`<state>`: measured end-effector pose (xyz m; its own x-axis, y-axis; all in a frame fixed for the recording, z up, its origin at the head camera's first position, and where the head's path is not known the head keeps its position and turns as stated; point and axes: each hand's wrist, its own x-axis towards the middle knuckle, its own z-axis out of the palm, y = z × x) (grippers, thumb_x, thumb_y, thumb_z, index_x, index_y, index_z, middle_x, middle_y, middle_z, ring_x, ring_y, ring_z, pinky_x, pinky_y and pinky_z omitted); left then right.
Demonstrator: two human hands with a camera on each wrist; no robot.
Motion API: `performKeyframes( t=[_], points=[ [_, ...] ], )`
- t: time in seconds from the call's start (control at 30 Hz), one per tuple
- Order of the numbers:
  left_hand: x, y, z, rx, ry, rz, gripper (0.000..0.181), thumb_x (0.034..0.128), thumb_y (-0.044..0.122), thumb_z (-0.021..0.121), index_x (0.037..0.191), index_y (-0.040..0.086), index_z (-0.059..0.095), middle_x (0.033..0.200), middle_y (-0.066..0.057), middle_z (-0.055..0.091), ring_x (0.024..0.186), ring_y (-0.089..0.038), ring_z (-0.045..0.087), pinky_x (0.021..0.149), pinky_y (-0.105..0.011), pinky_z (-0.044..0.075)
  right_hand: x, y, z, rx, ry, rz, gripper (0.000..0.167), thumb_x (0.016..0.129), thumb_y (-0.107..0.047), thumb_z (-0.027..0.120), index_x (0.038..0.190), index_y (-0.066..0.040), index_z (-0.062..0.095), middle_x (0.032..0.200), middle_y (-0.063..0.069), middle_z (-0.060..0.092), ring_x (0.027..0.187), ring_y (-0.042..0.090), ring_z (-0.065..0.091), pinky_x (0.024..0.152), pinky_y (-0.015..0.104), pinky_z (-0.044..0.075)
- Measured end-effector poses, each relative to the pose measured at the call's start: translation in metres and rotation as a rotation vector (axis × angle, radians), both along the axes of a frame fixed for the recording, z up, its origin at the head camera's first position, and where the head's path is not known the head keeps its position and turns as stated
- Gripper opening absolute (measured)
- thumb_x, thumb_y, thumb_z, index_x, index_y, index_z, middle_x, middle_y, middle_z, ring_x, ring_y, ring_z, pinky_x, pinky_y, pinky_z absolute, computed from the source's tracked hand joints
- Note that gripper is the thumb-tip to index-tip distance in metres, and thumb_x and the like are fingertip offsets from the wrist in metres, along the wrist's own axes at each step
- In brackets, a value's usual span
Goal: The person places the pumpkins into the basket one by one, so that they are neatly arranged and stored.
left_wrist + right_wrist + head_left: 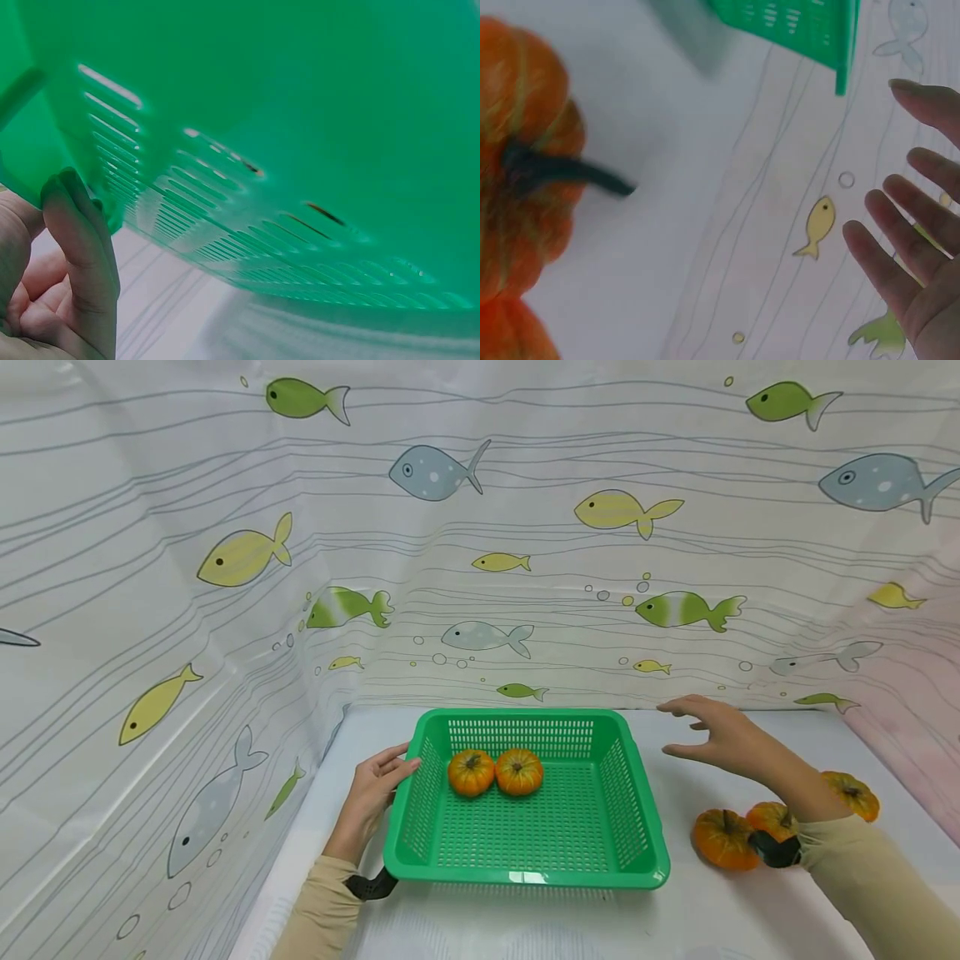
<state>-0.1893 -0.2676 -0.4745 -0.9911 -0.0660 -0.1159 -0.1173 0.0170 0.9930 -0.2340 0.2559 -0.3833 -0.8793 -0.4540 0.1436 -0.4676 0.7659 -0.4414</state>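
Person wears wrinkled beige sleeves (873,868) w/ curved blk wrist pieces (372,886), prob. plastic.

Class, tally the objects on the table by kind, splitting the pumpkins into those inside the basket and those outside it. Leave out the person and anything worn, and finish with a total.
Pumpkins inside: 2
Pumpkins outside: 3
Green basket: 1
Total: 6

Bright head view, glinting basket rim (528,877), dimmer wrist views, blurred close pumpkin (534,120)
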Motion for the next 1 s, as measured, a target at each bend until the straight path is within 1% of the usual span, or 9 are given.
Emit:
performKeyframes(
  t=[0.17, 0.3, 0.47, 0.6, 0.77, 0.93, 1.0],
  points=[
    [-0.001, 0.0, 0.0, -0.001, 0.001, -0.001, 0.053, 0.0974, 0.017, 0.074, 0.146, 0.005, 0.056, 0.084, 0.009, 0.071, 0.074, -0.006, 0.071, 0.066, -0.025, 0.062, 0.007, 0.02, -0.005, 0.012, -0.004, -0.044, 0.064, 0.087, -0.03, 0.085, 0.141, -0.005, 0.059, 0.138, 0.021, 0.062, 0.121, 0.045, 0.063, 0.093, 0.058, 0.06],
    [-0.001, 0.0, -0.001, -0.009, -0.003, 0.005, 0.054, 0.0972, 0.018, 0.074, 0.147, 0.006, 0.056, 0.083, 0.009, 0.071, 0.074, -0.006, 0.071, 0.066, -0.024, 0.062, 0.009, 0.034, -0.009, 0.016, -0.018, -0.07, 0.067, 0.087, -0.032, 0.085, 0.142, -0.004, 0.058, 0.138, 0.024, 0.061, 0.121, 0.048, 0.062, 0.093, 0.06, 0.059],
    [0.0, -0.001, -0.001, -0.006, -0.001, 0.005, 0.055, 0.0971, 0.019, 0.075, 0.147, 0.006, 0.055, 0.082, 0.009, 0.071, 0.073, -0.006, 0.07, 0.066, -0.024, 0.062, 0.012, 0.047, -0.011, 0.03, -0.042, -0.11, 0.072, 0.087, -0.036, 0.084, 0.145, -0.003, 0.055, 0.14, 0.027, 0.059, 0.122, 0.05, 0.06, 0.093, 0.062, 0.058],
    [0.0, -0.001, -0.001, -0.005, -0.001, 0.004, 0.055, 0.0971, 0.019, 0.075, 0.147, 0.006, 0.055, 0.082, 0.009, 0.071, 0.073, -0.006, 0.07, 0.066, -0.024, 0.062, 0.015, 0.06, -0.014, 0.042, -0.046, -0.142, 0.074, 0.087, -0.038, 0.084, 0.144, -0.001, 0.055, 0.137, 0.031, 0.059, 0.117, 0.054, 0.062, 0.09, 0.063, 0.058],
    [0.001, -0.001, 0.0, -0.006, 0.001, 0.002, 0.056, 0.0973, 0.02, 0.074, 0.148, 0.005, 0.054, 0.083, 0.01, 0.071, 0.075, -0.006, 0.071, 0.067, -0.024, 0.062, 0.016, 0.082, -0.022, 0.065, -0.067, -0.194, 0.076, 0.087, -0.042, 0.084, 0.143, 0.001, 0.054, 0.135, 0.036, 0.057, 0.113, 0.059, 0.062, 0.088, 0.064, 0.058],
    [0.0, 0.0, 0.0, -0.001, 0.003, 0.005, 0.054, 0.0971, 0.019, 0.075, 0.146, 0.005, 0.056, 0.083, 0.009, 0.071, 0.075, -0.006, 0.071, 0.067, -0.025, 0.062, 0.017, 0.107, -0.032, 0.087, -0.071, -0.225, 0.075, 0.087, -0.04, 0.084, 0.141, 0.004, 0.055, 0.134, 0.039, 0.056, 0.114, 0.059, 0.06, 0.088, 0.065, 0.058],
    [0.0, 0.0, -0.001, 0.0, 0.004, 0.004, 0.054, 0.0971, 0.018, 0.074, 0.146, 0.005, 0.056, 0.083, 0.009, 0.071, 0.075, -0.007, 0.071, 0.067, -0.025, 0.062, 0.017, 0.118, -0.037, 0.105, -0.088, -0.242, 0.076, 0.087, -0.04, 0.084, 0.14, 0.005, 0.054, 0.133, 0.04, 0.055, 0.112, 0.06, 0.06, 0.087, 0.066, 0.058]
  ],
)
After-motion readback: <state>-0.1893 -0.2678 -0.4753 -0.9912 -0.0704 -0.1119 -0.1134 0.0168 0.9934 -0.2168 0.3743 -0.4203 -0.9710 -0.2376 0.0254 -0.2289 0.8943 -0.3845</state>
